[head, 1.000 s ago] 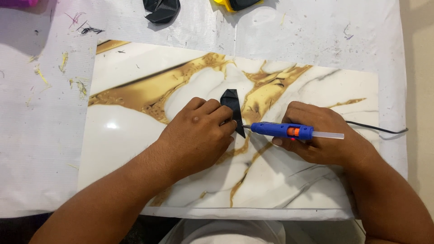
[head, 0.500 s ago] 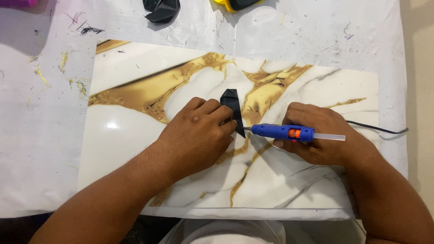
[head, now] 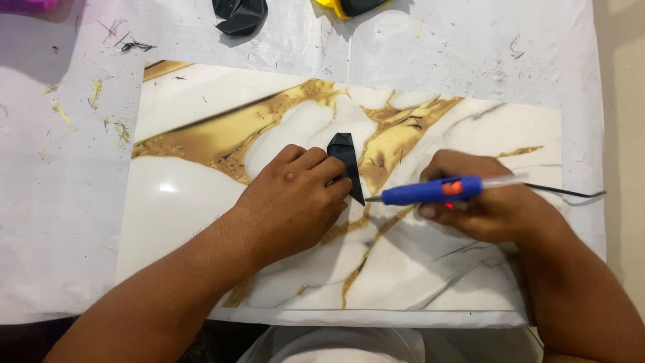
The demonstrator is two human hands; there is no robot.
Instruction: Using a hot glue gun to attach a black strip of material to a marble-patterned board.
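My left hand (head: 295,198) presses a small folded black piece (head: 347,153) down on a white and gold marbled slab (head: 201,202); the fingers cover part of the piece. My right hand (head: 480,205) grips a blue glue gun (head: 433,191) with an orange switch and a clear stick at its rear. The gun lies nearly level, its metal tip touching the lower pointed end of the black piece. A thin black cord (head: 568,193) runs off to the right from behind the gun.
The slab rests on a white sheet (head: 67,235) covering the table, flecked with yellow and black scraps. Another crumpled black piece (head: 240,15) and a yellow and black object (head: 349,7) lie at the far edge. A white rounded object (head: 336,346) sits below the near edge.
The glue gun's tip has stayed at the black piece; both hands have hardly moved.
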